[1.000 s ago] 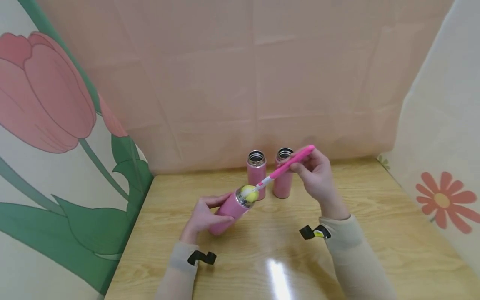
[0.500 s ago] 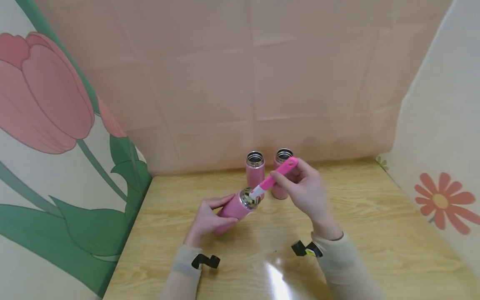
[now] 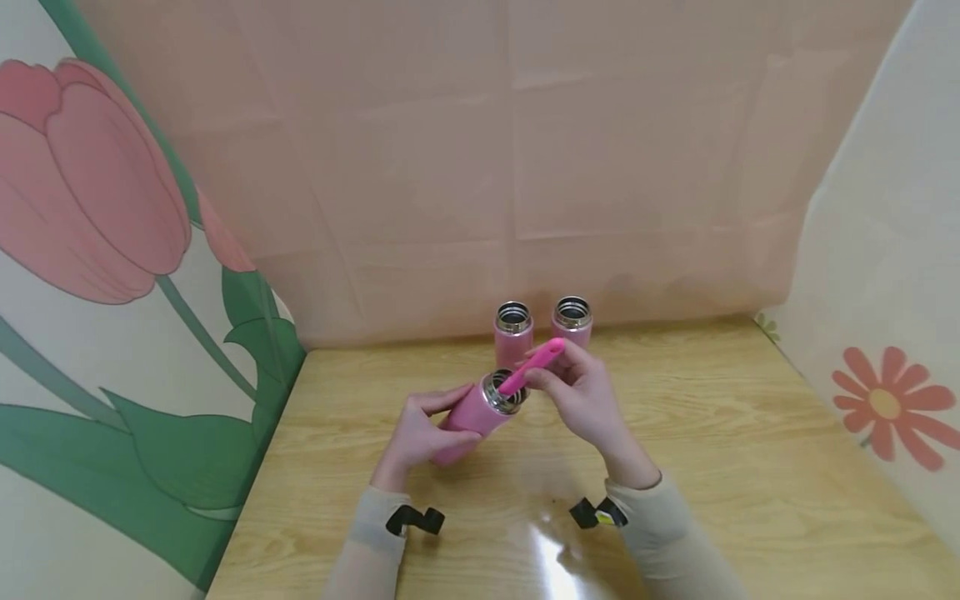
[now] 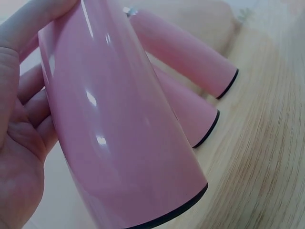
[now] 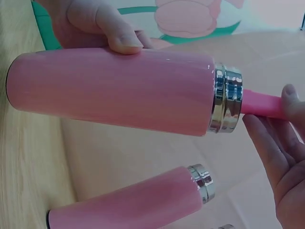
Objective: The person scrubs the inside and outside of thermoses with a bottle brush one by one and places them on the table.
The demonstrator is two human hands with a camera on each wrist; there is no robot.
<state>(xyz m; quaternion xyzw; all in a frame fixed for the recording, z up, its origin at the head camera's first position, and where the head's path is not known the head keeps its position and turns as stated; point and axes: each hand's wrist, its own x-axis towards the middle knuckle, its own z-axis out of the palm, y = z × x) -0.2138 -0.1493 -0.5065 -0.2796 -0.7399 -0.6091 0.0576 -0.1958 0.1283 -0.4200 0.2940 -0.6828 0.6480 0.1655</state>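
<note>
My left hand (image 3: 417,433) grips a pink thermos bottle (image 5: 114,90) round its body and holds it tilted, its open steel mouth toward the upper right. In the left wrist view the bottle's body (image 4: 114,124) fills the middle, dark base ring at the bottom. My right hand (image 3: 581,396) pinches the bright pink handle (image 3: 532,367) of a bottle brush between thumb and fingers. The handle (image 5: 264,104) runs into the bottle's mouth, with the fingertips right by the steel rim. The brush's yellow head is hidden inside the bottle.
Two more pink bottles without lids stand upright behind the hands, a left one (image 3: 513,333) and a right one (image 3: 572,321). The wooden table (image 3: 712,417) meets a plain pinkish backdrop (image 3: 405,167) at the back. Flower-printed sheets flank both sides.
The right hand has moved down and left, pushing the brush into the bottle. Its yellow head, visible at the mouth a second ago, has gone inside. The left hand stays nearly still.
</note>
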